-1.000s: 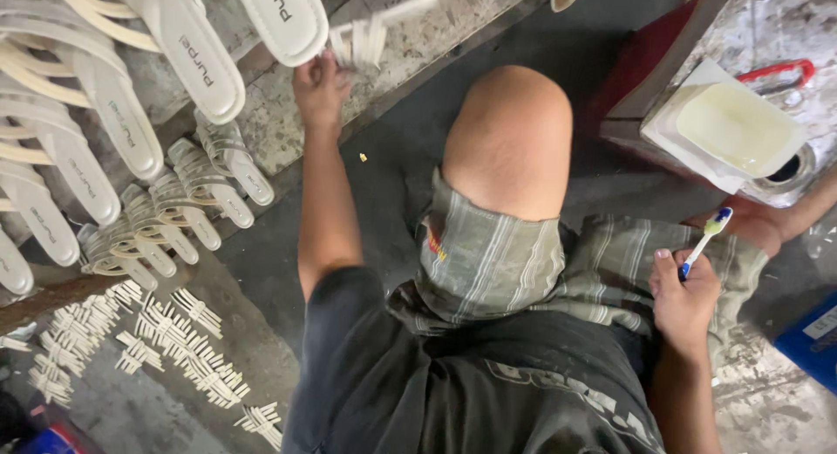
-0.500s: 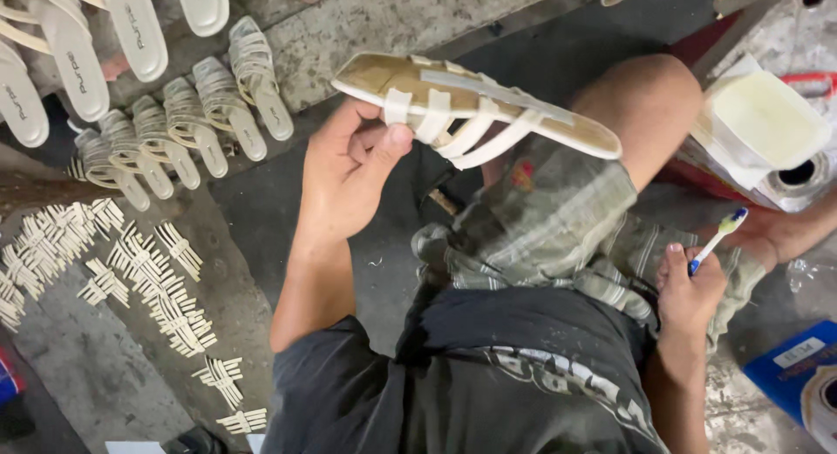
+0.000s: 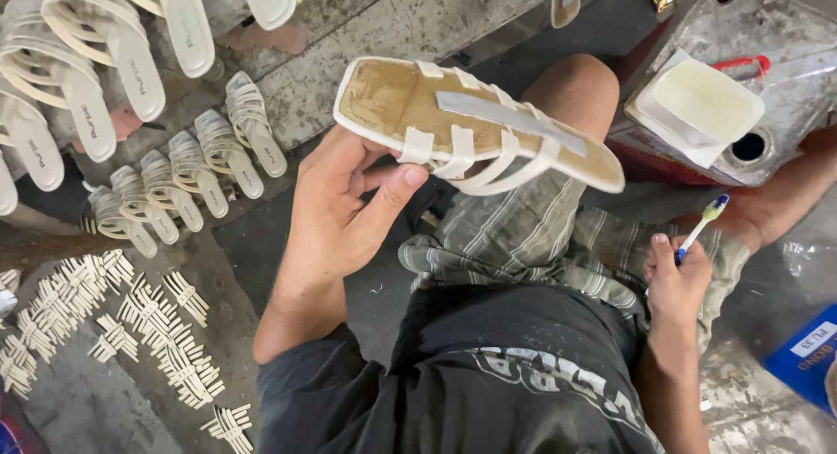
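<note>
Sandal upper held underside up, brush in other hand

Left hand (image 3: 344,205) grips a strapped sandal upper (image 3: 475,127) by its near edge, thumb against the white straps, fingers curled behind. The piece is raised over the bent knee (image 3: 571,92), its tan underside facing up with a grey strip along the middle. Right hand (image 3: 673,275) is closed around a small brush (image 3: 697,229) with a blue and white handle, bristles pointing up and far. At far right a square metal can (image 3: 780,114) carries a pale square tub (image 3: 708,101) just beside its round opening. A blue package with a white label (image 3: 806,345) lies at near right. Finished white sandals (image 3: 113,66) and strapped uppers (image 3: 196,162) line the left floor; bundles of loose straps (image 3: 144,319) lie nearer.
</note>
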